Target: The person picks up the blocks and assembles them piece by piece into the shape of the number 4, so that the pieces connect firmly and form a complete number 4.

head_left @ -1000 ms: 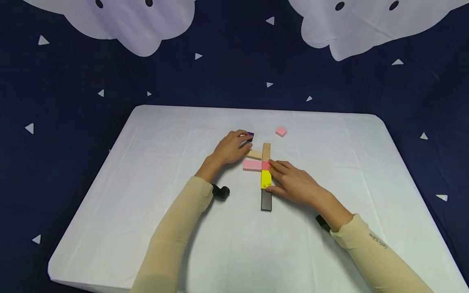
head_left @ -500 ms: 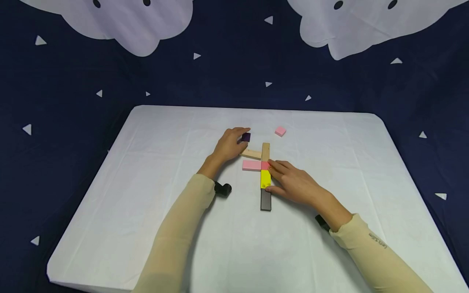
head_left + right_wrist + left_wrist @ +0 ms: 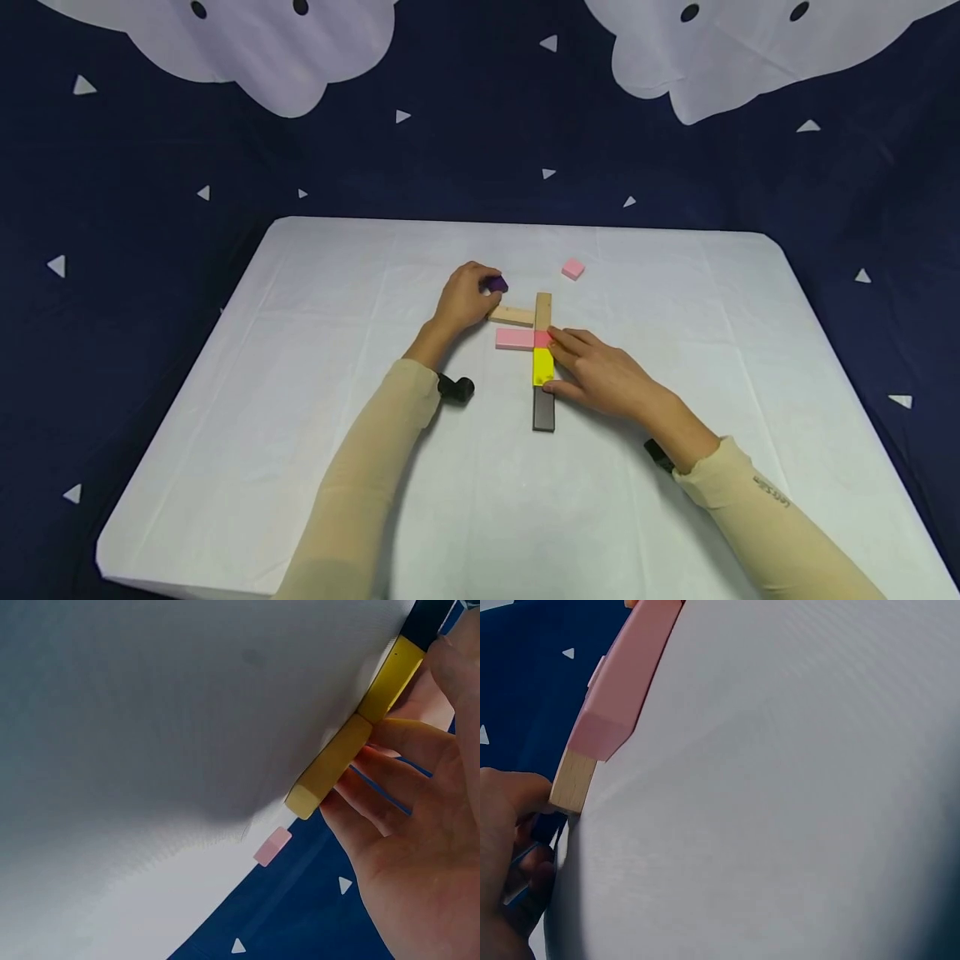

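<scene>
My left hand [image 3: 463, 296] curls its fingers around a small dark purple block [image 3: 497, 284], partly hidden by them. Close to the thumb lies the end of a plain wooden block [image 3: 512, 316], which angles toward a column of blocks. That column holds another wooden block [image 3: 543, 310], a red piece [image 3: 542, 339], a yellow block [image 3: 543, 365] and a dark grey block [image 3: 543, 410]. A pink block [image 3: 514, 339] juts out leftward at the red piece. With extended fingers, my right hand [image 3: 603, 375] touches the column's right side, fingertips at the red piece and thumb near the yellow block's lower end.
A small loose pink block [image 3: 573, 268] lies farther back, right of the purple one. Everything sits on a white-covered table [image 3: 300, 400] with rounded corners. Behind it hangs a dark blue cloth [image 3: 480, 158] with clouds and triangles.
The left hand has shifted a little left, drawing the purple block along and turning it, and its fingers have closed in around it. My right hand and the column stay put.
</scene>
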Tool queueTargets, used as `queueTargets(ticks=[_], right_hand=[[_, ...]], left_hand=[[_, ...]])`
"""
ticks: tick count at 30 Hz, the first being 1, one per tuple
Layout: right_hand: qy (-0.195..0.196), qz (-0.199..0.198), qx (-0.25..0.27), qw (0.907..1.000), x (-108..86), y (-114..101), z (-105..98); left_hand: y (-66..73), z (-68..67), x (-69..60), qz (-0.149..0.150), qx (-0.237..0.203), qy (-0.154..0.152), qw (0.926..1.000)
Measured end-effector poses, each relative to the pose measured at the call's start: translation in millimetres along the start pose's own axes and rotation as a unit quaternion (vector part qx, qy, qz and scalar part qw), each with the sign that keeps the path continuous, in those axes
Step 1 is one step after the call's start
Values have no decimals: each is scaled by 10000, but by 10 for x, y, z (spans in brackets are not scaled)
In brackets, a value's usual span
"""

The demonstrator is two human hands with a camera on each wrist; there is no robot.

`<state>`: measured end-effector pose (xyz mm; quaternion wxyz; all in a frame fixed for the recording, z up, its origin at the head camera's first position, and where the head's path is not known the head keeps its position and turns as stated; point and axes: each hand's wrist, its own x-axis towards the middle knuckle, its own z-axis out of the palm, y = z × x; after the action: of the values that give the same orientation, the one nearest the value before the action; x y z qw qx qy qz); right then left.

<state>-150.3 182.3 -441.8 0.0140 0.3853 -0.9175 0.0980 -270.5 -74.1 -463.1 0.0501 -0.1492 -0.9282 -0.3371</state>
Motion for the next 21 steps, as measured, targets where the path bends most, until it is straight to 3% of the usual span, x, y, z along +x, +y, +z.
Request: queueTargets(ticks=[11,21], right_hand=[[-82,4,45,10000,31,-15,-5],[-97,39,35,9999,-2,7,-1]], left_hand=[[-59,-149,-106,11,-725,367,9967],[-82,-207,-189,326,-881,219,9953]])
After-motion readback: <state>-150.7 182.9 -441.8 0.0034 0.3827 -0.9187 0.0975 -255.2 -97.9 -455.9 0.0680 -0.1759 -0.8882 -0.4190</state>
